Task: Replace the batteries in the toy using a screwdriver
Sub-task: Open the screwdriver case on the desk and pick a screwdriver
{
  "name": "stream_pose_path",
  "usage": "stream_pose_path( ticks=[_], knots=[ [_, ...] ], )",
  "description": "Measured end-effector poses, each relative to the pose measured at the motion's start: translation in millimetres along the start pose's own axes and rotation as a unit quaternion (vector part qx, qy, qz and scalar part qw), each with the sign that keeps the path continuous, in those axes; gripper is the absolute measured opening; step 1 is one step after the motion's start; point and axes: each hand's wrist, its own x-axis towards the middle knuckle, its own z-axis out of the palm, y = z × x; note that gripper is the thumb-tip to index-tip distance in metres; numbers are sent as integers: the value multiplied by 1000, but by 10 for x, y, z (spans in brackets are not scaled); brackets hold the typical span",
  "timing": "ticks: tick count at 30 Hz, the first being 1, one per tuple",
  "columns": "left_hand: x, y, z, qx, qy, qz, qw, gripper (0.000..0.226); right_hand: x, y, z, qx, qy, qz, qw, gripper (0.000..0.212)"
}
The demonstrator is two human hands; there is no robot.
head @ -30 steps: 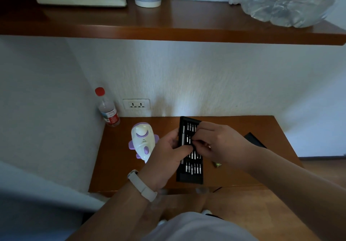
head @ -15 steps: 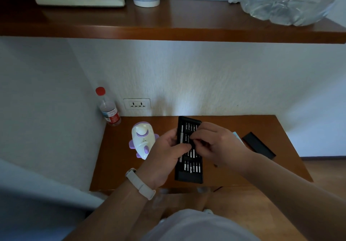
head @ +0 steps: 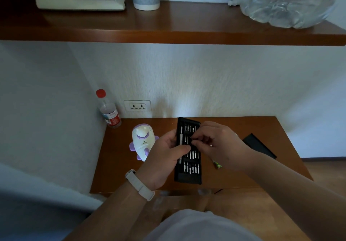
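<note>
At the near edge of the wooden surface (head: 116,167) the left hand (head: 164,158), with a pale band (head: 139,184) round its wrist, curls half closed round the left side of a black bit case (head: 188,175): the thumb lies across the case's face and the fingers wrap its left edge. The case is a long flat rectangle of matt black plastic that reaches from near the front edge almost to the back edge, with rows of small shiny metal bits standing in its slots and a slim silvery screwdriver handle (head: 180,137) along its left side. The right hand (head: 221,145) bends over the middle of the case, its fingertips pinched close together down among the bits; whether they have one gripped cannot be told.

Just left of the left hand, toward the left edge, lies the toy (head: 142,143), smooth rounded white plastic with purple trim and stubby purple wings. Under the right wrist a small green thing (head: 217,165) peeks out. Near the right edge lies a flat black lid (head: 259,146), set at an angle.

In the back left corner stands a clear plastic bottle (head: 109,111) with a red cap and red label. On the wall behind it is a white socket (head: 137,106).
</note>
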Motion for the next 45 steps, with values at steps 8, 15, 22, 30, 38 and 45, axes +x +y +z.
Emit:
stream_pose_path(
  ticks=[8, 15, 22, 30, 38, 45],
  knots=[
    [52, -30, -7, 23, 8, 6, 1000, 39, -12, 0, 98, -12, 14, 62, 998, 5],
    [98, -72, -3, 29, 6, 3, 1000, 40, 21, 10, 89, -6, -18, 87, 996, 9],
    [154, -116, 50, 34, 11, 3, 999, 40, -16, 16, -8, 5, 7, 142, 990, 9],
    [255, -110, 132, 16, -1, 2, 1000, 36, -153, 148, -17, 63, 14, 218, 974, 18],
    [393, -112, 310, -15, 3, -17, 1000, 37, -272, 298, -30, 209, 38, 329, 920, 20],
    [540, -40, 564, -17, 5, -28, 999, 39, -251, 462, -186, 422, 82, 428, 795, 13]
  ],
)
